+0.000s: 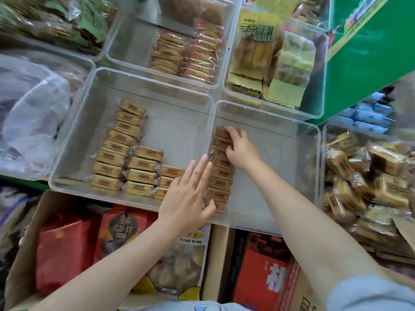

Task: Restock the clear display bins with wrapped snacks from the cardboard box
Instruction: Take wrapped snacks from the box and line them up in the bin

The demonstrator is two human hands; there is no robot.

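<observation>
Two clear display bins sit side by side in front of me. The left bin [74,122] holds rows of tan wrapped snacks [125,151]. The right bin [280,135] holds one column of brown wrapped snacks [221,178] along its left wall. My right hand [240,149] reaches into the right bin and grips the far end of that column with curled fingers. My left hand [190,194] lies flat with straight fingers against the wall between the two bins, its thumb at the near end of the column. A cardboard box [24,254] stands below the bins.
More clear bins with wrapped pastries [190,55] and yellow packs [258,52] stand behind. A heap of loose wrapped snacks [368,180] fills the bin at right. A green carton [368,52] leans at upper right. Red snack bags [65,250] fill the cardboard box. Plastic bags [33,108] lie at left.
</observation>
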